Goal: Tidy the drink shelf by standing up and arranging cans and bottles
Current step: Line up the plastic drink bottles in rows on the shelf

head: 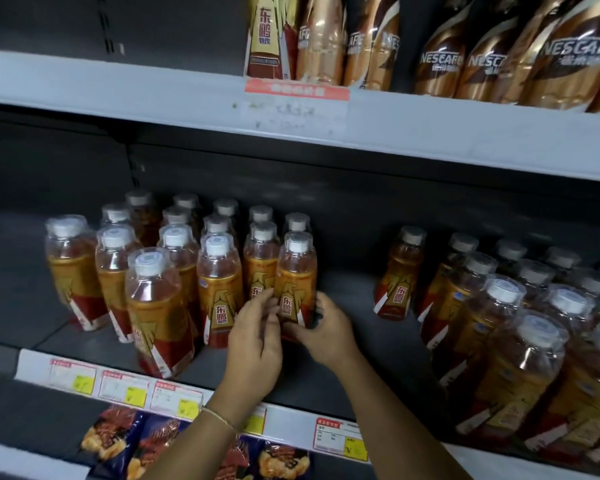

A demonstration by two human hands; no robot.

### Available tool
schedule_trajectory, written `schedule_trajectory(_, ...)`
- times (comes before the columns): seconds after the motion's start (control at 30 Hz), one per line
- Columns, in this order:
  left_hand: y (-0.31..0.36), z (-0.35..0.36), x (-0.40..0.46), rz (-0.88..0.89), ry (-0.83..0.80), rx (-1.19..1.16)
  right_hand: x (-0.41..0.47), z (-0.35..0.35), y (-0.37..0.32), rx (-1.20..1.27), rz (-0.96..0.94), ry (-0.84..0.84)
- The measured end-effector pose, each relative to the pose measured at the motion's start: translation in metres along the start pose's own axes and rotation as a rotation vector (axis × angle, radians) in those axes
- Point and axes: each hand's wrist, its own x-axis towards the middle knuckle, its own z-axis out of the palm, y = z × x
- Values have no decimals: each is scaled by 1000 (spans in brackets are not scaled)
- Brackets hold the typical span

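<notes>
Upright orange drink bottles with white caps and gold-red labels stand in rows on the dark middle shelf (343,327). At the right end of the left group stands one bottle (297,282) that both hands hold low down. My left hand (257,336) has its fingers against the bottle's left side and label. Around its base on the right curl the fingers of my right hand (326,332). A second group of the same bottles (506,327) fills the right of the shelf, with one bottle (397,277) standing apart at its left.
A bare gap of shelf lies between the two groups. The upper shelf (430,133) carries a gold-red carton (271,36) and brown Nescafe bottles (465,53). Price tags (125,389) line the front edge. Snack bags (160,445) sit below.
</notes>
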Motion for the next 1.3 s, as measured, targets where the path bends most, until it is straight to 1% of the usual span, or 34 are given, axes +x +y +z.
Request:
schedule_trajectory(0.13, 0, 1, 0, -24, -18, 7, 0, 0, -4, 64, 22, -10)
schedule_trajectory(0.27, -1, 8, 1, -46, -58, 5, -7, -10, 0, 72, 45, -28)
schedule_trajectory(0.33, -2, 15, 3, -90, -104, 14, -13, -19, 4, 77, 66, -27)
schedule_trajectory(0.4, 0, 24, 4, -183, -150, -3, -20, -30, 10, 64, 80, -18)
schedule_trajectory(0.5, 7, 38, 3, -309, -237, -122, -30, -49, 18, 9, 96, 2)
schedule_trajectory(0.57, 11, 48, 2, -330, -300, -141, -36, -61, 21, -18, 120, 12)
schedule_trajectory(0.67, 18, 63, 1, -314, -344, -135, -41, -75, 25, -14, 154, 19)
schedule_trajectory(0.8, 26, 82, -1, -298, -405, -170, -48, -85, 28, -7, 176, 119)
schedule_trajectory(0.9, 29, 93, -2, -321, -398, -228, -52, -88, 32, -73, 166, 252)
schedule_trajectory(0.97, 31, 100, -2, -339, -393, -242, -53, -89, 33, -150, 152, 306)
schedule_trajectory(1.03, 32, 106, -1, -368, -408, -254, -54, -89, 33, -197, 157, 316)
schedule_trajectory(1.17, 32, 117, -1, -412, -495, -301, -58, -92, 33, -248, 191, 325)
schedule_trajectory(1.3, 36, 128, 0, -448, -521, -373, -60, -96, 32, -265, 227, 348)
